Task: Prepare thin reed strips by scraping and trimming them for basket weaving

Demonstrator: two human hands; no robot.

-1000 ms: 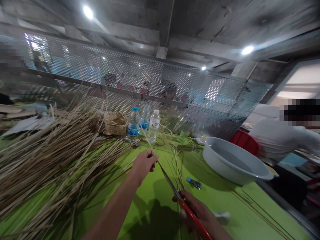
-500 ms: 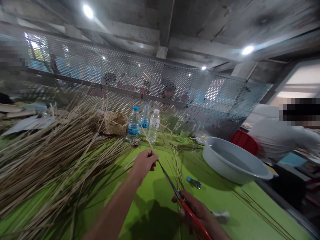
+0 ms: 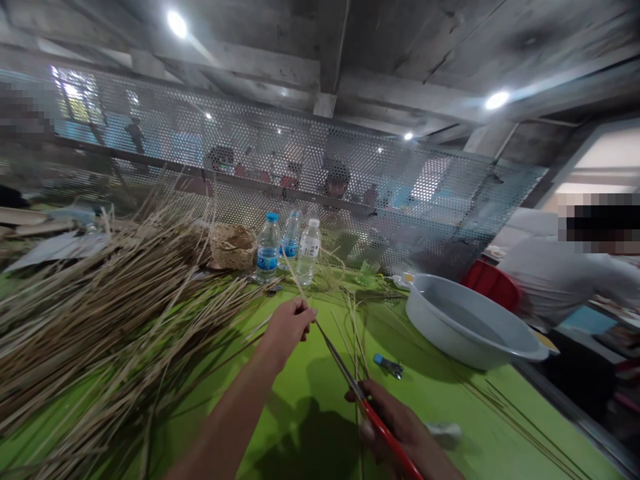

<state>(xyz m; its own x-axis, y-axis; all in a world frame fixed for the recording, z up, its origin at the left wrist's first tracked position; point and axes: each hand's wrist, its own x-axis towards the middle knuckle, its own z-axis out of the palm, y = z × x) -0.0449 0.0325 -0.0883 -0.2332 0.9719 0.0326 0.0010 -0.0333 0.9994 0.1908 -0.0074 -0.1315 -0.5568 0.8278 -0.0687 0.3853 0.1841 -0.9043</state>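
Note:
My left hand (image 3: 291,327) pinches a thin pale strip (image 3: 295,275) that slants up toward the bottles. In my right hand (image 3: 393,420) are scissors with red handles (image 3: 387,437), their long metal blades pointing up and left. The blade tips lie close to my left fingertips, along the strip. Whether the blades touch the strip is too fine to tell. Loose strips (image 3: 356,333) lie on the green table (image 3: 310,433) behind the blades, and a blue-ended clip (image 3: 389,365) rests to their right.
A large heap of dry strips (image 3: 110,307) covers the left side. Behind stand a woven basket (image 3: 233,247) and bottles (image 3: 269,250). A pale basin (image 3: 465,327) is at the right, near a red container (image 3: 493,283) and a person in white (image 3: 540,267). A perforated metal screen (image 3: 300,160) runs behind.
Both hands, the strip and the scissors stay almost where they were. The view has shifted very slightly.

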